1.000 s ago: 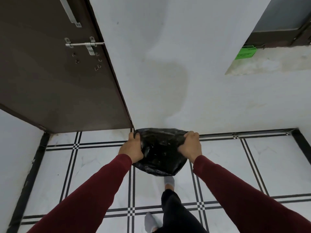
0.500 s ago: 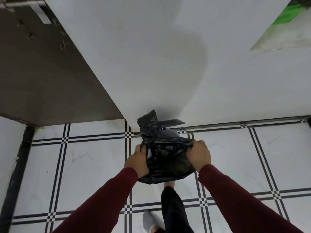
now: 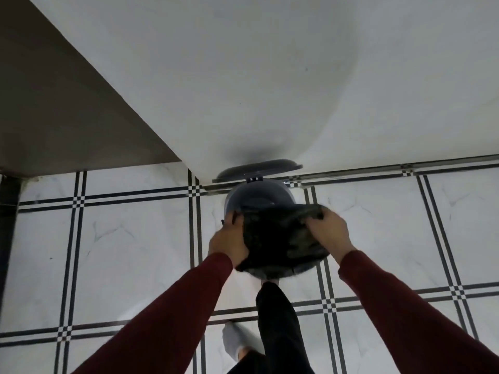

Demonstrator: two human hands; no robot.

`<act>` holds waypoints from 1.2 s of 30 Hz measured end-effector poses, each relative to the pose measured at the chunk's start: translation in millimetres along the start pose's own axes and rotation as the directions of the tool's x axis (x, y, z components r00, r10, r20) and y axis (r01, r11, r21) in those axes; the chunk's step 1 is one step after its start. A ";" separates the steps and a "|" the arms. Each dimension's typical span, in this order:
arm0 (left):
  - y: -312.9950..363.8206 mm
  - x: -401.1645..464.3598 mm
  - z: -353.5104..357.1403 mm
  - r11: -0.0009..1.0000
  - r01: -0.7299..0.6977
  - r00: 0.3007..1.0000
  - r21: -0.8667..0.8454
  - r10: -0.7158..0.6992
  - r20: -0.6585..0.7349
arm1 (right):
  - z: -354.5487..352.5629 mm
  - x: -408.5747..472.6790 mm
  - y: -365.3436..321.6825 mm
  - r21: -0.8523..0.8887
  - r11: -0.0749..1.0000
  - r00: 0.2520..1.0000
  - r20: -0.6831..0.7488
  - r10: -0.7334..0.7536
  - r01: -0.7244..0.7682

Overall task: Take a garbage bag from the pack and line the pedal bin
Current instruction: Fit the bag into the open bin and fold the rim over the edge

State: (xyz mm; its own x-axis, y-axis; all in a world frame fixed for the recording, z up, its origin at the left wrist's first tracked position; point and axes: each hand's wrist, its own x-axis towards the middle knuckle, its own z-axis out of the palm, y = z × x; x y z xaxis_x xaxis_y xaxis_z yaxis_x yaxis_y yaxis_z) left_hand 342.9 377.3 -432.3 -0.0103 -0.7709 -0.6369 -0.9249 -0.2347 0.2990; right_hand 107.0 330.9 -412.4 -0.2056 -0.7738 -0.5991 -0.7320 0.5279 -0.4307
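The left fingers (image 3: 232, 218) are curled shut over one side of the bag (image 3: 280, 238); the right fingers (image 3: 314, 218) pinch the other side, bunching black film under the knuckles. The left hand (image 3: 229, 240) and right hand (image 3: 328, 233) are apart, probably to hold the bag's mouth stretched wide enough to fit the bin (image 3: 256, 198). The bag hangs between them, slack and crumpled, over the near part of the bin's opening, its far edge lying across the rim; how much has dropped inside I cannot tell. The grey bin stands on the floor (image 3: 121, 238) against the wall (image 3: 243, 76), lid (image 3: 259, 168) tipped up and back. A dark trouser leg (image 3: 275, 314) runs toward the bin's base, so a foot is likely on the pedal, freeing both hands. The lining looks just begun, with the far rim bare.
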 end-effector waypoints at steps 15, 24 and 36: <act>-67.8 92.1 53.0 0.973 0.049 0.985 0.224 -0.009 -0.174 | 97.3 82.5 28.9 -0.527 0.831 0.984 0.084 -0.156 0.177; -53.2 90.4 39.1 0.996 -0.081 0.965 -0.038 0.068 -0.253 | 71.4 87.7 21.0 -0.157 0.961 0.935 -0.239 -0.261 0.228; -77.7 69.5 62.6 0.991 -0.064 0.988 0.120 0.079 -0.132 | 98.9 64.2 52.6 -0.189 0.973 0.992 0.020 -0.128 0.129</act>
State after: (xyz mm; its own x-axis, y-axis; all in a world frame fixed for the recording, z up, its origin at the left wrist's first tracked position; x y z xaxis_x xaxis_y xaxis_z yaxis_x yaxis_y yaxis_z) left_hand 390.3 379.0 -544.2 -0.0336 -0.8583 -0.5121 -0.9612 -0.1126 0.2517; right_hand 119.5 343.7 -540.4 -0.0973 -0.8278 -0.5525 -0.8620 0.3475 -0.3689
